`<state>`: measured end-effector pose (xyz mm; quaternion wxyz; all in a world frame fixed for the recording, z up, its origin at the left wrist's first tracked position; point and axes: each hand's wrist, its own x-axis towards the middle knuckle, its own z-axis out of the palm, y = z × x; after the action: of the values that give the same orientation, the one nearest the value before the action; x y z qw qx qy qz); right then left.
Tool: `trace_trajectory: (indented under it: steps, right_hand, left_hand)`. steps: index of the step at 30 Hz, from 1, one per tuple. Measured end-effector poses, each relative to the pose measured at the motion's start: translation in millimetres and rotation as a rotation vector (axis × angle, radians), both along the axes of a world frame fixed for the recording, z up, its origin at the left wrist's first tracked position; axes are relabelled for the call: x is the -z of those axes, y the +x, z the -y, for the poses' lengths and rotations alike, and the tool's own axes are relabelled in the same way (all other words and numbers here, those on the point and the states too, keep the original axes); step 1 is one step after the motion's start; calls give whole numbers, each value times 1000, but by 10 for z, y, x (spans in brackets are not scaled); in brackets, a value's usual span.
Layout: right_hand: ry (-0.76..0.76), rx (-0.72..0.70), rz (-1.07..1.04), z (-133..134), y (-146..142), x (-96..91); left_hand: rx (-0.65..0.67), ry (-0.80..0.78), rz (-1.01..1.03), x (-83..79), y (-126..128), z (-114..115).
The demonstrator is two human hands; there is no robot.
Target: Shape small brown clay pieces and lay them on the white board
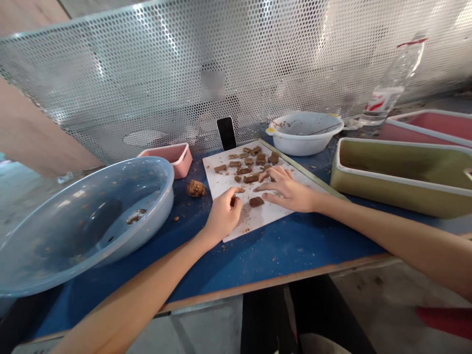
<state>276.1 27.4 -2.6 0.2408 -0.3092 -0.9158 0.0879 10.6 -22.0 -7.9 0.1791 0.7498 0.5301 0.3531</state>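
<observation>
On a white sheet (pixel 216 172) lie many brown, clay-like lumps (pixel 244 170), mostly small blocks grouped toward its far half. My left hand (pixel 224 212) rests at the sheet's left edge. Its index finger is stretched out and its thumb stands apart; the other fingers curl in shadow, and I see no object held. My right hand (pixel 282 189) hovers or rests over the middle of the sheet, fingers spread, holding nothing visible. A single reddish-brown lump (pixel 256 201) lies between the two hands. Left of the sheet sits a rough brown clump (pixel 195 188).
A large blue basin (pixel 167 182) stands at left, before a small pink box (pixel 183 162). A phone (pixel 226 132) leans against the perforated metal screen (pixel 177 78). At right are a white basin (pixel 300 145), a green trough (pixel 383 189), a pink trough (pixel 435 123) and a plastic bottle (pixel 387 93).
</observation>
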Motion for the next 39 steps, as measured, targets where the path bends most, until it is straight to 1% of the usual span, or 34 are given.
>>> trace_trajectory:
  steps: [2,4,9,13,18,22,24,27,28,31,33,35,37,39]
  right_hand:
    - [-87,-7,6,0,-10,-15]
    - [-135,-20,51,-2,-16,-26]
    - [-122,36,66,-41,-9,-18]
    - [-136,-10,98,-42,-17,-10]
    - [-56,52,62,-30,-26,-17]
    - [-61,-35,114,-8,-46,-26]
    - [7,-30,124,-7,-39,-34]
    - [117,23,108,-13,-17,-43]
    - [127,15,113,-9,-14,-46]
    - [114,-83,167,18,-16,-59]
    - [127,-104,193,32,0,-74]
    - [168,-56,195,33,45,-83]
    - [193,9,195,30,101,-72]
    - [185,40,212,38,136,-36]
  left_hand:
    - [5,6,-5,7,-4,-1]
    - [9,6,-5,7,-6,-1]
    - [7,-1,5,-10,-6,4]
    - [10,-9,1,-6,-3,4]
    - [9,-5,9,5,-7,5]
    - [11,-4,2,6,-14,-3]
    - [5,-7,7,0,-15,-2]
    - [-5,-11,12,-10,-11,3]
    - [-5,-14,9,-12,-9,2]
    - [-11,-9,-11,-7,-10,-12]
    - [-16,-4,-32,-5,-14,-20]
    - [-26,3,-73,-17,-12,-3]
    - [-57,36,-181,-49,7,56]
    - [-108,71,-357,-98,53,157]
